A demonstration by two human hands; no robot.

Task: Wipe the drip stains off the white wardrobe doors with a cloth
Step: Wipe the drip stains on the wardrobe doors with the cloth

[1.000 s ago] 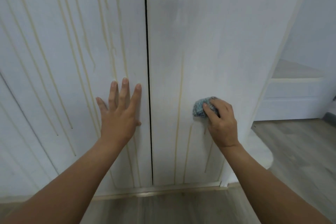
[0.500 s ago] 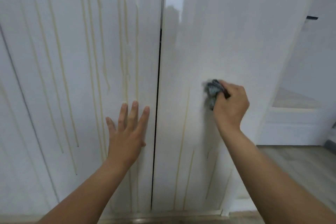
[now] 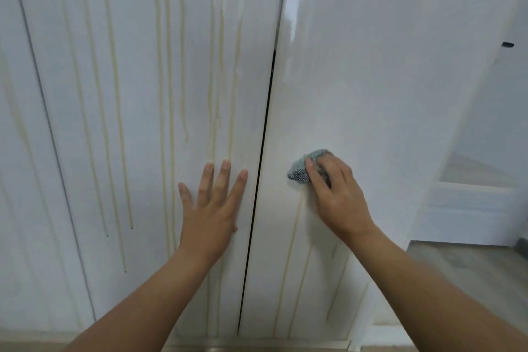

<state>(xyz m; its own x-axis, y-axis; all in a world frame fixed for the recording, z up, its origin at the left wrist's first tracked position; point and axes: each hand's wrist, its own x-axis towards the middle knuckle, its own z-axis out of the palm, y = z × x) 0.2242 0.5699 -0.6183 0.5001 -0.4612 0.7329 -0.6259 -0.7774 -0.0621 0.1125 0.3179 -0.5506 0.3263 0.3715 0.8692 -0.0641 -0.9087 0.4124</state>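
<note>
Left hand (image 3: pixel 210 210) flat with fingers spread on the left door (image 3: pixel 128 94), right hand (image 3: pixel 333 194) gripping a bunched cloth (image 3: pixel 307 166) against the right door (image 3: pixel 371 80), yellow drip lines (image 3: pixel 294 237) below it

I face two wardrobe doors, the left door (image 3: pixel 128 66) and the right door (image 3: pixel 357 80), meeting at a narrow gap (image 3: pixel 265 123). My left hand (image 3: pixel 210 208) lies flat on the left door, just beside its right edge. My right hand (image 3: pixel 334 194) holds the cloth (image 3: pixel 308 164) against the right door near its left edge, above drip stains (image 3: pixel 293 243) reaching its bottom edge. The floor (image 3: pixel 471 266) lies to the right.
</note>
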